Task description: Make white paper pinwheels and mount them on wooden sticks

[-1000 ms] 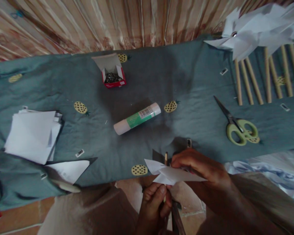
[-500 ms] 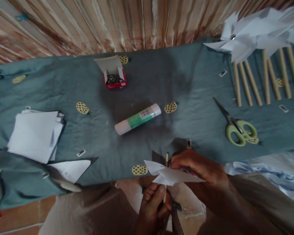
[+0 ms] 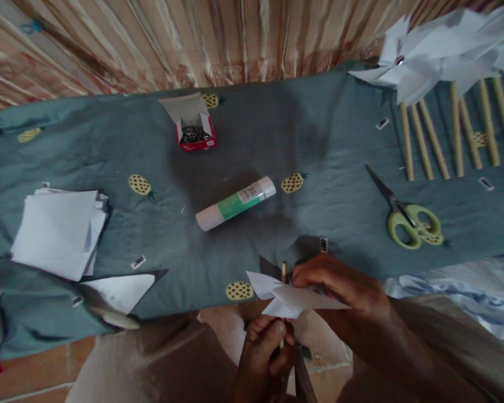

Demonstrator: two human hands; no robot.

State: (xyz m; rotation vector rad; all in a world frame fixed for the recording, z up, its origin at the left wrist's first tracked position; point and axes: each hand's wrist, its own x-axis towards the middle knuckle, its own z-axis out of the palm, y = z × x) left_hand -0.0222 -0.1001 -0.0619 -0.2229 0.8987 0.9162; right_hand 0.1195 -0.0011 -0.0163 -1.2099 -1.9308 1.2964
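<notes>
The paper pinwheel (image 3: pixel 292 299) is in front of you at the near edge of the green tablecloth (image 3: pixel 340 190), its white blades fanned out to both sides of a thin wooden stick (image 3: pixel 284 271). The stick's tip shows above the blades, and a short length of it shows below them. Your left hand (image 3: pixel 265 350) pinches that lower length between thumb and fingers, just beneath the paper. Your right hand (image 3: pixel 346 288) is at the other side, its fingers bent in behind the right-hand blade and close to the stick's upper end; the blade covers the fingertips, so you cannot tell from here whether they are pinched together or what they grip.

Beyond your hands, a white and green glue stick (image 3: pixel 235 203) lies slantwise on the cloth. Farther back is a small red box (image 3: pixel 197 143) with its lid up and dark, shiny metal pieces (image 3: pixel 192 134) inside. To your right, the scissors (image 3: pixel 411 221) lie with their blades together and their light green handles toward you. Past them, several other pinwheels (image 3: pixel 441 56) lie overlapping, their sticks pointing your way. To your left is a stack of white paper (image 3: pixel 54 232), with a separate white piece (image 3: pixel 120 291) nearer you, partly covered by a fold of cloth.
</notes>
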